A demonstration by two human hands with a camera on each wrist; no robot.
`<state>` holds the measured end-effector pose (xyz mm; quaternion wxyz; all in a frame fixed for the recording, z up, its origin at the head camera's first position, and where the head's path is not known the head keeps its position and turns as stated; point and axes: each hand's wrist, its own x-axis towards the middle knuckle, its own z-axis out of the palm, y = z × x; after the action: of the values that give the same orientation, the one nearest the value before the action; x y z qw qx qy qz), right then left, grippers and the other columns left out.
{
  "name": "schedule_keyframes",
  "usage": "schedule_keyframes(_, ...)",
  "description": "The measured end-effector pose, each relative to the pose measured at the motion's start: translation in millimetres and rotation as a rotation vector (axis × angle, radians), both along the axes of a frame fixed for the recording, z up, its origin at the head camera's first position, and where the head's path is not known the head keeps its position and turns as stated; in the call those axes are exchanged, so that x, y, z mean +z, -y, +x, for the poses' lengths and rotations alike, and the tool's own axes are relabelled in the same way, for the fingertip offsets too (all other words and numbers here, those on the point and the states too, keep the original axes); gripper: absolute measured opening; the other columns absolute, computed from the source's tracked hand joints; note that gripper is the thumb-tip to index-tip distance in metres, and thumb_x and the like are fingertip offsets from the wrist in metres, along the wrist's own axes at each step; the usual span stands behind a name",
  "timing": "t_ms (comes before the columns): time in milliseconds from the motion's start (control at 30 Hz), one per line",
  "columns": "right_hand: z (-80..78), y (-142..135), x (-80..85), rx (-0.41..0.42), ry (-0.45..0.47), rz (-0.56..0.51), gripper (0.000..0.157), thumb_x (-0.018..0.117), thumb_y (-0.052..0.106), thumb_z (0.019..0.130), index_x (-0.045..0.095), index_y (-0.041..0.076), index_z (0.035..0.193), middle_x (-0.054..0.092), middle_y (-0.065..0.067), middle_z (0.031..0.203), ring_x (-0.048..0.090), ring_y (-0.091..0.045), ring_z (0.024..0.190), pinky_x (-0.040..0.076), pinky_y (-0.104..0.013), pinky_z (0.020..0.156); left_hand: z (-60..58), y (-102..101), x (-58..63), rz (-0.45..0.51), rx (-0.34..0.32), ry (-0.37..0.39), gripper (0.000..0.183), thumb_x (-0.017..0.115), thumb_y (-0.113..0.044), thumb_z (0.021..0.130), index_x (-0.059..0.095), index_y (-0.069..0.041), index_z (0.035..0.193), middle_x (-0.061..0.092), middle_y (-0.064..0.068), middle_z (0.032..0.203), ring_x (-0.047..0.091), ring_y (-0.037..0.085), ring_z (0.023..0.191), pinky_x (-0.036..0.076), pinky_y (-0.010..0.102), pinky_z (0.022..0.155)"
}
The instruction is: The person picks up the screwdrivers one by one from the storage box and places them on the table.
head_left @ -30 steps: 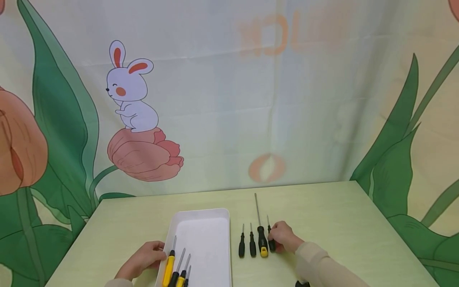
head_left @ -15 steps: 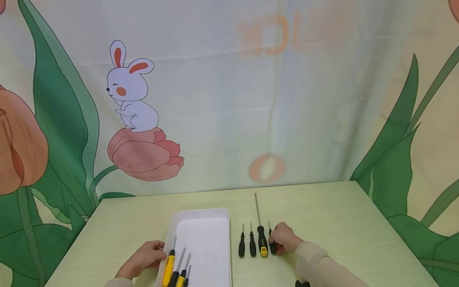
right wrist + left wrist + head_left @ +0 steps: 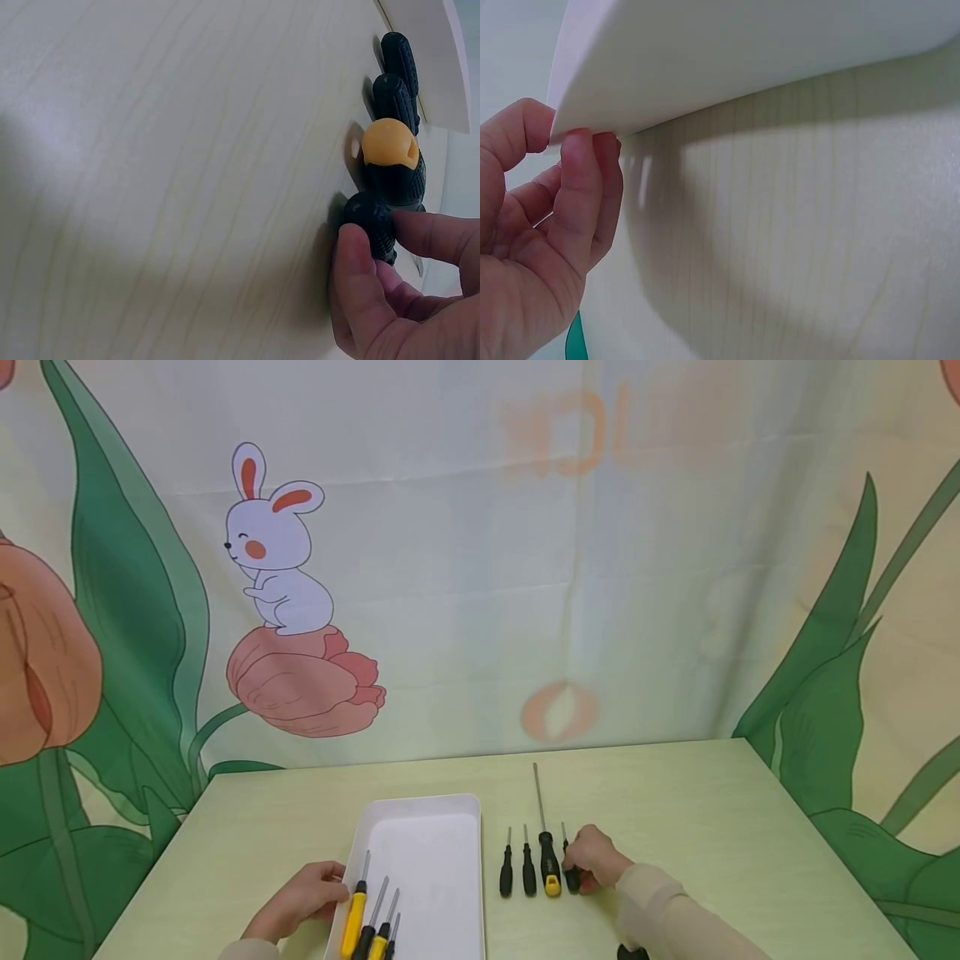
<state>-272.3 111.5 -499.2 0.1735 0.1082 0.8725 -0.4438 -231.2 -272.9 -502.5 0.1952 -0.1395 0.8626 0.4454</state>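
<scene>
My right hand (image 3: 594, 858) pinches the black handle of a small screwdriver (image 3: 369, 222) between thumb and fingers, low on the table at the right end of a row. Left of it lie a long screwdriver (image 3: 550, 864) with a yellow-capped black handle and two small black screwdrivers (image 3: 528, 872), (image 3: 506, 872), shafts pointing away. My left hand (image 3: 303, 895) grips the left wall of a white tray (image 3: 420, 810); the left wrist view shows fingertips (image 3: 581, 154) at the tray's edge. Several yellow and black screwdrivers (image 3: 354, 920) lie in the tray's left part.
A black object (image 3: 632, 953) is partly visible at the bottom edge, below the right sleeve (image 3: 652, 902). The light wooden table (image 3: 712, 802) ends at a printed curtain (image 3: 450, 610) with a rabbit and tulips.
My right hand has drawn the small screwdriver slightly toward me and rightward, bringing its handle end about level with the others. The left hand and tray have stayed in place.
</scene>
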Motion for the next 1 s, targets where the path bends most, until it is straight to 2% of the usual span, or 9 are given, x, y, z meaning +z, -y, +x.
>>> schedule_keyframes(300,0.6,-0.4,0.7,-0.005,0.000,0.014,0.011,0.060,-0.002,0.070,0.050,-0.002,0.075,0.050,-0.010,0.061,0.050,-0.018,0.045,0.047,-0.028,0.042,0.1,-0.8,0.2,-0.008,0.002,-0.008,0.035,0.056,-0.006,0.074,0.052,0.007,0.107,0.055,0.010,0.087,0.050,0.016,0.071,0.047,0.027,0.064)
schedule_keyframes(533,1.5,-1.5,0.0,-0.008,-0.004,0.002,0.012,0.060,0.000,0.070,0.050,-0.002,0.077,0.052,-0.010,0.062,0.051,-0.019,0.047,0.047,-0.029,0.042,-0.7,-1.2,2.1,-0.025,-0.005,0.024,0.037,0.056,-0.008,0.076,0.051,0.006,0.110,0.057,0.011,0.092,0.050,0.017,0.075,0.048,0.028,0.068)
schedule_keyframes(1000,-2.2,-5.3,-0.2,-0.040,0.028,-0.020,0.020,0.061,0.005,0.071,0.046,-0.002,0.084,0.048,-0.012,0.067,0.049,-0.020,0.051,0.046,-0.028,0.044,-1.1,-0.9,0.4,-0.043,-0.008,0.030,0.038,0.057,-0.010,0.077,0.051,0.006,0.111,0.058,0.011,0.094,0.051,0.018,0.075,0.049,0.028,0.070)
